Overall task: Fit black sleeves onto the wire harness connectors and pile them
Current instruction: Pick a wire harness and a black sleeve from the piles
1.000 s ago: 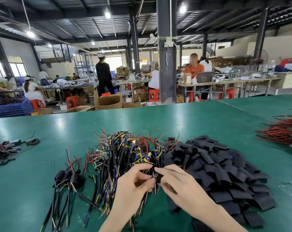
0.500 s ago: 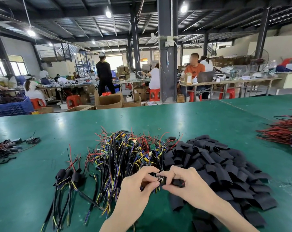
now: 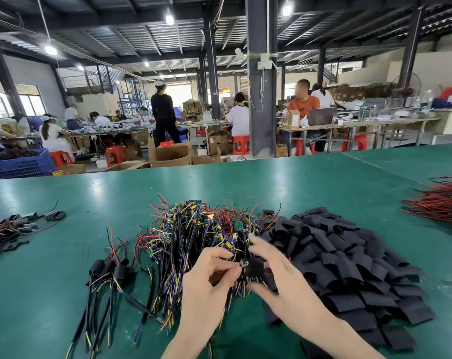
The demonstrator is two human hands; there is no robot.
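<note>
My left hand (image 3: 209, 278) pinches the metal wire end (image 3: 243, 264) of a harness that sticks out of a black sleeve (image 3: 253, 266). My right hand (image 3: 284, 283) grips that sleeve between thumb and fingers, a little above the table. Behind both hands lies a tangle of unsleeved wire harnesses (image 3: 193, 234) with small green boards. A big heap of loose black sleeves (image 3: 349, 260) spreads to the right. A small pile of sleeved harnesses (image 3: 108, 278) lies to the left.
The green table (image 3: 297, 187) runs far back. Red wire bundles (image 3: 442, 200) lie at the right edge, more dark parts and wires (image 3: 15, 226) at the far left. A small ring (image 3: 248, 197) sits beyond the tangle. People work at benches in the background.
Both hands have lifted slightly. The black sleeve now covers the harness end between them, with the wire tip poking out on the left side.
</note>
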